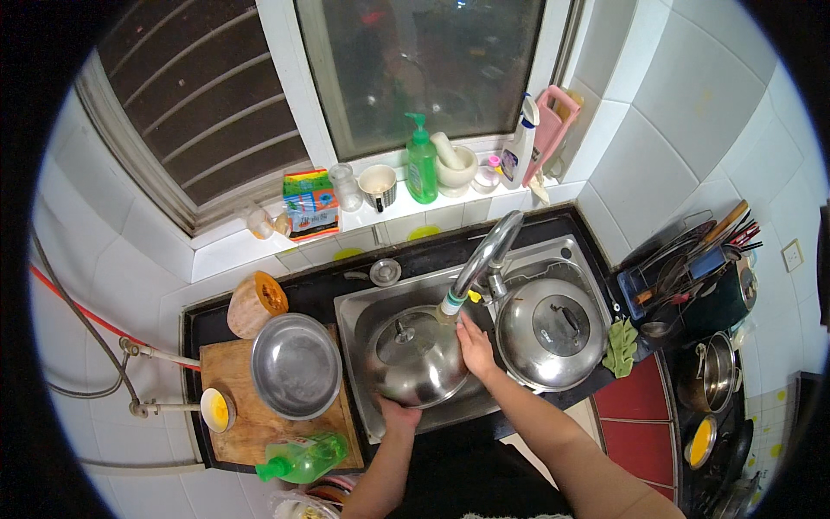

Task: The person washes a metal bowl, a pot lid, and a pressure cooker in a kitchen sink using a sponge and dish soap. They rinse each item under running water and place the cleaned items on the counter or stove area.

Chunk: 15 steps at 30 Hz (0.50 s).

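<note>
Over the left basin of a stainless steel sink [355,318], a domed metal pot lid [425,373] with a small knob lies under the chrome faucet [486,253]. My left hand [400,416] grips its near rim at the lower left; the fingertips are hidden beneath it. My right hand [475,347] rests against its right edge, fingers extended, just below the faucet's spout. A second, larger domed lid [551,353] with a dark handle covers most of the right basin. Whether water is running cannot be told for sure.
Left of the sink, a wooden cutting board [237,363] bears a metal bowl [296,366], a small bowl with yellow contents [217,410] and a green bottle [308,457]. A cut pumpkin [249,311] sits behind. A green cloth [620,348] and utensil rack [639,305] stand right.
</note>
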Tool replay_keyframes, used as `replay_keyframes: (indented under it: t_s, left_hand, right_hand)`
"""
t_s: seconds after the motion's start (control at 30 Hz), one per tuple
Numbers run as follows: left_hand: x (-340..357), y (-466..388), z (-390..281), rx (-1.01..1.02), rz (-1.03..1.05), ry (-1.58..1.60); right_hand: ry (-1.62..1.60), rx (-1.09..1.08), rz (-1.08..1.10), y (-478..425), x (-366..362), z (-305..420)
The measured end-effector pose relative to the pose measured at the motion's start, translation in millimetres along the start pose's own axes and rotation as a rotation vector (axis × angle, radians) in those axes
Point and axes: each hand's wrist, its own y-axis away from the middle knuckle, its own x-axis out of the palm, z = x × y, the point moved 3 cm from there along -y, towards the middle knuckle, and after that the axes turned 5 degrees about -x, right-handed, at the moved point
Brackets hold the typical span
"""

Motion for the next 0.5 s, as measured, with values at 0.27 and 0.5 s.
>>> replay_keyframes:
  t_s: [0.27,0.5]
  left_hand:
    - [23.3,11.4,1.3,0.104,-0.132,-0.033]
    - [34.0,1.8,4.8,0.591,-0.289,-1.105]
  right_hand:
    - [0.196,-0.408,-0.135,59.6,14.9,24.5]
    - [-0.356,0.025,-0.016,80.0,40.5,-3.5]
